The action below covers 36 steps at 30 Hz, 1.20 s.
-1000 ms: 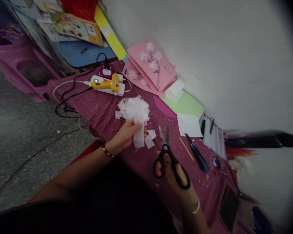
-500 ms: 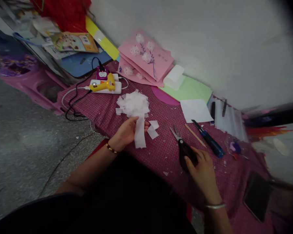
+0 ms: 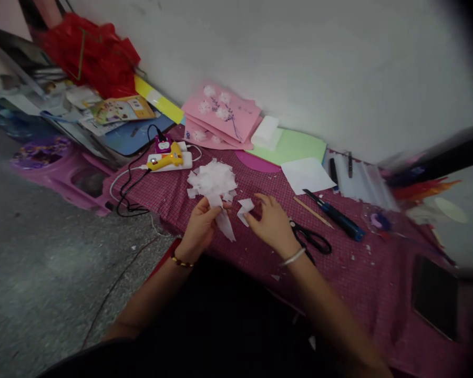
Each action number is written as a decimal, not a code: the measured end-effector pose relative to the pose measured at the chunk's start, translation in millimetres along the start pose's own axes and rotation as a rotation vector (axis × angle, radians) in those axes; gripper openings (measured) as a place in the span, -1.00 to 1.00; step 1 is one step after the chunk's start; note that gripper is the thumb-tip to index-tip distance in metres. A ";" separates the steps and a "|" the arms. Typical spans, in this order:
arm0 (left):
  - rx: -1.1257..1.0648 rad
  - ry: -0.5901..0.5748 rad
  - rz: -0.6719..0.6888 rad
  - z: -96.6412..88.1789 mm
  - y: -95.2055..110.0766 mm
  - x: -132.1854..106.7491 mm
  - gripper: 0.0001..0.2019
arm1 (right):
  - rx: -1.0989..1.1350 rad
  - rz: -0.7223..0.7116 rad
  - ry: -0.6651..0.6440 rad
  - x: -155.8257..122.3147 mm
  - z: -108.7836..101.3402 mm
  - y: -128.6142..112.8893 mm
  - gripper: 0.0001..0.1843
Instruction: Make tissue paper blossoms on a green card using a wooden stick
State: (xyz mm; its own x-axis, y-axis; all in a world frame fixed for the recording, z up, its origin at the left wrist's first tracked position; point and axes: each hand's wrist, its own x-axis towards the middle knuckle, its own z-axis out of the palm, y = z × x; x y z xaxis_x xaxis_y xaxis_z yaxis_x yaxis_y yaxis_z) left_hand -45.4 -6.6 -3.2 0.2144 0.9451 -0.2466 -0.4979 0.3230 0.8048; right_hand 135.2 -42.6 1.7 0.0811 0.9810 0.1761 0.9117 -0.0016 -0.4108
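Note:
My left hand (image 3: 201,226) is closed on a white strip of tissue paper (image 3: 224,224) that hangs down from its fingers over the red checked cloth (image 3: 260,252). My right hand (image 3: 271,223) reaches in from the right, fingers curled, its fingertips at small white paper pieces (image 3: 244,207) lying on the cloth. Whether it grips one I cannot make out. Just beyond both hands lies a heap of white paper scraps (image 3: 213,178). Black-handled scissors (image 3: 311,239) lie on the cloth right of my right wrist, let go.
A yellow glue gun (image 3: 166,159) rests on a white power strip with cables at the left. Pink flower cards (image 3: 220,113), green paper (image 3: 291,147), a white sheet (image 3: 305,175), a blue-handled tool (image 3: 333,214) and a wooden stick (image 3: 311,211) lie toward the wall. A dark phone (image 3: 435,296) lies right.
My right hand laid the scissors on the cloth and moved left to the paper pieces. My left hand kept the strip. The view swung, showing more of the left clutter.

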 end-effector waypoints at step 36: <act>0.425 -0.763 -0.011 84.1 -1.6 67.0 -0.83 | 1.465 0.212 0.284 -4.2 -18.7 40.4 -0.54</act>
State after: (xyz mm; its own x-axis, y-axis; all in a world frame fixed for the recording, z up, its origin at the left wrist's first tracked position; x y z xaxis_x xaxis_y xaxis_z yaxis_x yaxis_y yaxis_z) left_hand 40.4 52.0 24.4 0.7974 0.6012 0.0510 -0.1697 0.1423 0.9752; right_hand 179.2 -50.5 1.2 0.3856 0.9180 0.0927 -0.3103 0.2236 -0.9240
